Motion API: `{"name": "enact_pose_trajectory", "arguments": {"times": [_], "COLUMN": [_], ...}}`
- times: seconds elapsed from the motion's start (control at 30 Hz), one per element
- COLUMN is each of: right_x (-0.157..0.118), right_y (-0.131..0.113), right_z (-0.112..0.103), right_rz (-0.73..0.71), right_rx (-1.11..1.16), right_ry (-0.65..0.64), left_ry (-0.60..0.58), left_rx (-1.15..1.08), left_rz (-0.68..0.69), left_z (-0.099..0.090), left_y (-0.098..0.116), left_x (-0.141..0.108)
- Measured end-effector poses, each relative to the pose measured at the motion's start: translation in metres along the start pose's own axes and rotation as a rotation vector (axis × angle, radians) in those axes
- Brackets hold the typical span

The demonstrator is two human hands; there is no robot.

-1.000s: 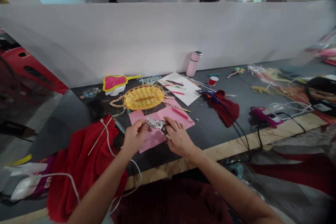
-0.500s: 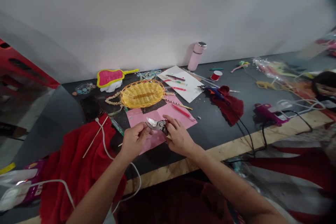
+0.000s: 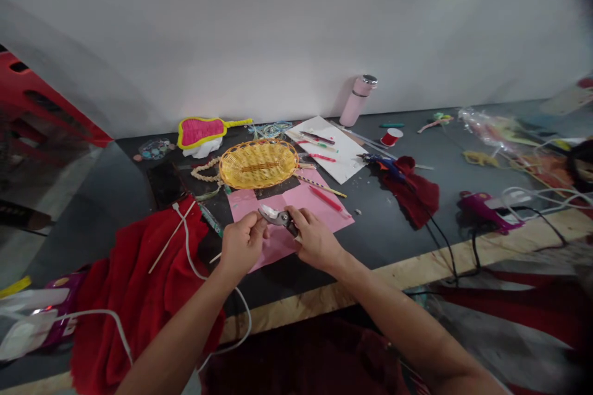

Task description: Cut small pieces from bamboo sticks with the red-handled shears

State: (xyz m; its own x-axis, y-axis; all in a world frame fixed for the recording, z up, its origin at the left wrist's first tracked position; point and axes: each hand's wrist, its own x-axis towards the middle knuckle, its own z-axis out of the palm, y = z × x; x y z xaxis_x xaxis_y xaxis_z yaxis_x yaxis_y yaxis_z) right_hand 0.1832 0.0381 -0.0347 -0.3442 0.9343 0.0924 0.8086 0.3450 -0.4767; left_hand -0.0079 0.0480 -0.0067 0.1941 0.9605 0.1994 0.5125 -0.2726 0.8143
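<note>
My right hand (image 3: pixel 315 239) is wrapped round the handles of small metal pruning shears (image 3: pixel 278 217). Fingers of my left hand (image 3: pixel 241 242) are pinched together at the tip of the shears; what they hold is too small to make out. Something whitish shows along the blades. Both hands are above the pink paper (image 3: pixel 278 247), near the table's front edge. Just behind them lies a yellow woven basket (image 3: pixel 258 165) with a braided handle at its left.
Red cloth (image 3: pixel 134 271) with a white cable covers the left front. Behind are a pink and yellow paddle shape (image 3: pixel 202 133), white paper (image 3: pixel 340 163) with pens, and a pink bottle (image 3: pixel 357 102). At right are a blue glue gun (image 3: pixel 384 163) on dark red cloth and a purple power strip (image 3: pixel 488 213).
The whole view has shifted slightly, so the table's things appear a little farther right. My hands keep nearly the same pose, and the shears' blades look closer together.
</note>
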Motion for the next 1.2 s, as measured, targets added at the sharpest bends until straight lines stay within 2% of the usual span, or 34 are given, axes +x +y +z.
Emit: {"name": "enact_pose_trajectory", "arguments": {"times": [0.27,0.53,0.7,0.8,0.87,1.07,1.2], "right_x": [-0.005,-0.008,-0.008,-0.006,-0.002,0.018,0.021], "right_y": [-0.006,-0.017,-0.013,-0.009,-0.009,-0.007,-0.001], "right_z": [-0.004,-0.013,-0.013,-0.012,-0.010,-0.002,-0.004], "right_rz": [-0.045,-0.108,-0.069,-0.082,-0.089,-0.067,-0.090], "right_rx": [0.028,0.107,-0.051,-0.109,-0.110,-0.077,-0.017], "right_ry": [-0.015,-0.037,0.042,0.042,0.029,-0.047,-0.074], "left_ry": [-0.021,0.005,-0.110,-0.198,-0.215,-0.026,-0.023], "left_rx": [-0.076,-0.141,-0.173,-0.249,-0.270,-0.127,-0.074], "left_rz": [0.068,0.104,0.044,0.001,-0.013,-0.093,-0.090], "left_z": [-0.010,-0.014,-0.021,-0.024,-0.024,-0.019,-0.014], "left_y": [0.011,0.011,0.012,0.010,0.008,-0.002,-0.003], "left_x": [-0.005,-0.008,-0.006,-0.004,-0.003,0.000,0.002]}}
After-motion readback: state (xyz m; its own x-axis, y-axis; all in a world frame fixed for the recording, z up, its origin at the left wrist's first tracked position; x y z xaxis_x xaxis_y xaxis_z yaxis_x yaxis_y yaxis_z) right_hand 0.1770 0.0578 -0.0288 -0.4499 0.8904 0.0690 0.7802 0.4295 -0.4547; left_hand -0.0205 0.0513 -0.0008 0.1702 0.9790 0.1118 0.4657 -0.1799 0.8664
